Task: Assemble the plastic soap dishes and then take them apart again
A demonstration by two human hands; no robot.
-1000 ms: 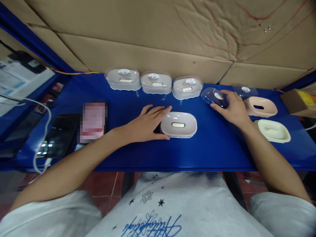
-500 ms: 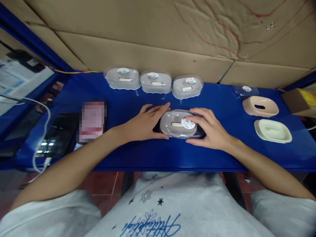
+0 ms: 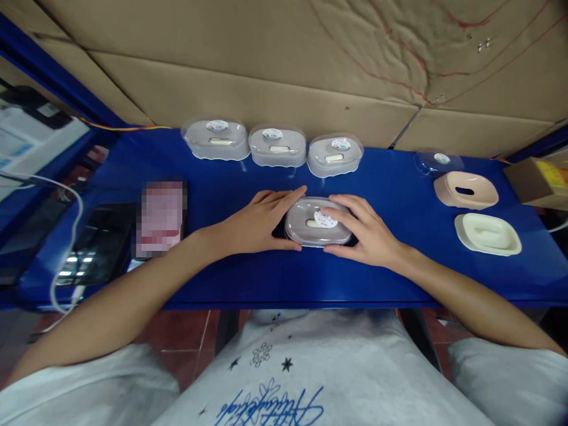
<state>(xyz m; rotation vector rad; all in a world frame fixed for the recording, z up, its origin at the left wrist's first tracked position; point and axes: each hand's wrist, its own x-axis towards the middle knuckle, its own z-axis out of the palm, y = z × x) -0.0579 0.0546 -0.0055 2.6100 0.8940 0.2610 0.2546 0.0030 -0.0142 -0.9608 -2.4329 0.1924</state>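
Observation:
A grey oval plastic box with a clear lid (image 3: 306,234) lies on the blue table in front of me, held between both hands. A round white sticker (image 3: 325,218) is on the lid, and a pale slot shows under it. My left hand (image 3: 260,223) is around the box's left end, thumb at the near side and fingers at the far side. On the right end, my right hand (image 3: 366,232) grips the lid and box, with one fingertip on the sticker and the thumb at the near edge.
Three similar lidded boxes (image 3: 277,155) stand along the cardboard back wall. To the right are a loose clear lid (image 3: 426,163), a pink slotted oval part (image 3: 486,192), a cream oval tray (image 3: 470,236) and a carton (image 3: 530,183). A blurred-out phone (image 3: 160,219) and white cable (image 3: 76,222) lie left.
My right hand has moved slightly left, and the lid with its sticker has shifted left over the grey box. My left hand stays around the left end.

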